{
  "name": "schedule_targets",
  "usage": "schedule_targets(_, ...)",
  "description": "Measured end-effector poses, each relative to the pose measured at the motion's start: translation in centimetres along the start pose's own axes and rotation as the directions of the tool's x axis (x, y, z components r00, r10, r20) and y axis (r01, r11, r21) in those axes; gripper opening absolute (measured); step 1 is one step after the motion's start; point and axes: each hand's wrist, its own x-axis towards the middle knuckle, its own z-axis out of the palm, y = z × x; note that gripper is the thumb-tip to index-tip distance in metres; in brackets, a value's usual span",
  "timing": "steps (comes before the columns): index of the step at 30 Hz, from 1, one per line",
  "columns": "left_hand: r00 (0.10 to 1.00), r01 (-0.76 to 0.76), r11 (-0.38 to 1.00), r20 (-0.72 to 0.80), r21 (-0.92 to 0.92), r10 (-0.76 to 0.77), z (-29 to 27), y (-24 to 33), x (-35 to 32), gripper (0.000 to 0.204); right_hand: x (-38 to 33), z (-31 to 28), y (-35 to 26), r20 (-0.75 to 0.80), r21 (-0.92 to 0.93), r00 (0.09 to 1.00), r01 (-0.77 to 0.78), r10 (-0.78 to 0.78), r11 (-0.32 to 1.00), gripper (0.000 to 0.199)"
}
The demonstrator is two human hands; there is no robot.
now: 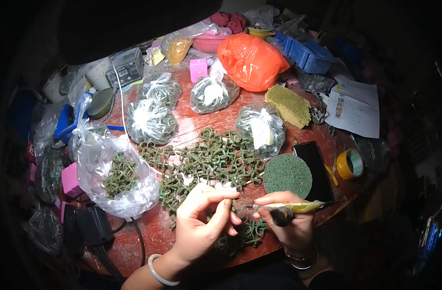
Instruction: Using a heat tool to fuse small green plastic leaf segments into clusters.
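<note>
My left hand (199, 220) is closed in a pinch, thumb against fingers, above the near side of the pile. Whatever sits at its fingertips is too small to make out. Close by on the right, my right hand (291, 227) grips a pen-like tool (301, 207) with a yellow wrapped handle, its thin tip pointing toward the left fingertips. A round dark end also shows at that hand. Between and beyond both hands spreads a heap of small green ring-like pieces (221, 157). A round green sponge-like pad (287, 175) lies just past my right hand, partly over a black phone (314, 166).
An open plastic bag (93, 176) of similar pieces lies left. Tied bags (151, 121) stand farther back near a red-orange bag (252, 60). Rightward are a yellow sponge block (288, 106), a paper sheet (354, 108) and a tape roll (350, 164). A black cable (139, 241) runs lower left.
</note>
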Motion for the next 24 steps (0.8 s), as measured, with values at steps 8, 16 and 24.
schedule_targets(8, 0.999, -0.041, 0.998, -0.013, -0.056, 0.04, 0.3, -0.3, 0.3, 0.018, -0.1, -0.1, -0.4, -0.084, -0.078, 0.995, 0.054, -0.061, 0.996, 0.022)
schedule_targets(16, 0.986, 0.161, 0.978, 0.062, -0.133, -0.154, 0.2, 0.2, 0.2, 0.018, 1.1, 0.6, 0.1, 0.031, -0.271, 0.958, 0.284, -0.286, 0.92, 0.026)
schedule_targets(24, 0.879, 0.441, 0.886, 0.268, -0.147, -0.393, -1.6, -0.6, 0.8, 0.026, 1.4, 0.1, -0.2, 0.171, -0.323, 0.926, 0.376, -0.338, 0.868, 0.026)
